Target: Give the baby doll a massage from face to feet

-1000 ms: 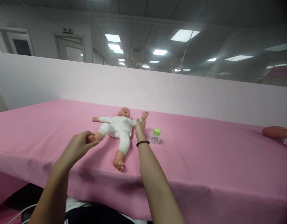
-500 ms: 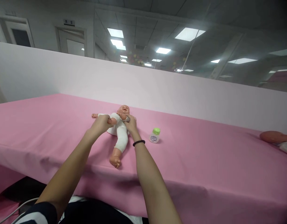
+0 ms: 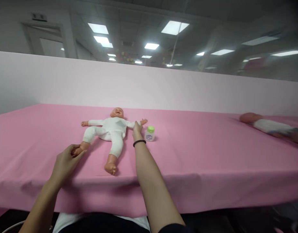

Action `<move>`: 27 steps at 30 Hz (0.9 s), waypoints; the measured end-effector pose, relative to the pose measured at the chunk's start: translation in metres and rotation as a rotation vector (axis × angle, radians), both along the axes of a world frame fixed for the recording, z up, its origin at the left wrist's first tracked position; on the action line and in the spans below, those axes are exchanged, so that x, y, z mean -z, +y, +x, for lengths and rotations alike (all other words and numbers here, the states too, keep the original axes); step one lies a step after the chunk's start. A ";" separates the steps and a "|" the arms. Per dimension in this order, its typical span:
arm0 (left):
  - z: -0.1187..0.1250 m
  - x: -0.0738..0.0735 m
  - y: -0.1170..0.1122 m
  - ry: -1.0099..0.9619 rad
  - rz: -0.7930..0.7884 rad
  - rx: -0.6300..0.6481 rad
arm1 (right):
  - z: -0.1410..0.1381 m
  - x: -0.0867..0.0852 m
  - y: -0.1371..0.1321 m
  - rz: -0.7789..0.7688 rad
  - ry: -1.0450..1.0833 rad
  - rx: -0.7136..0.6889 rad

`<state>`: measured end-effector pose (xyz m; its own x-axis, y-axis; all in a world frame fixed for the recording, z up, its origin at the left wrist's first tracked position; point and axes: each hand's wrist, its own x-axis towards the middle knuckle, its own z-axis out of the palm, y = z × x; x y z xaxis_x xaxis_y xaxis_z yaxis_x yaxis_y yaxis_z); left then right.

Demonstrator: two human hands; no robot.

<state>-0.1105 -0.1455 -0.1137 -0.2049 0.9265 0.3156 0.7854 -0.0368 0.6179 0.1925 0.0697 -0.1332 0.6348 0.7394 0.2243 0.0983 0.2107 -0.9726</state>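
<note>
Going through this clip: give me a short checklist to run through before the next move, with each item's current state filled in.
1. Left hand on the baby doll's foot: ok, the fingers curl around it.
2. Right hand on the baby doll's arm: ok, it is at the forearm, but the firmness of its hold: cannot tell.
3. Baby doll on its back on the pink tablecloth: ok.
4. Green-capped bottle upright: ok, and apart from the right hand.
5. Bottle's contents: cannot tell, the label is too small to read.
6. Second doll at the far right: ok, well away from both hands.
</note>
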 end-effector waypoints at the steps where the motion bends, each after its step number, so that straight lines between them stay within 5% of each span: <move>1: 0.001 0.002 0.000 0.009 -0.001 -0.011 | 0.003 0.001 0.001 -0.040 0.063 0.014; 8: 0.001 0.002 0.003 0.093 -0.029 -0.039 | 0.010 0.000 0.008 -0.134 0.307 0.098; 21: 0.005 0.003 -0.003 -0.037 0.024 -0.003 | 0.009 0.001 0.004 -0.132 0.261 0.074; 27: 0.019 -0.035 0.019 -0.137 0.139 0.073 | 0.003 -0.011 -0.010 -0.081 0.071 0.067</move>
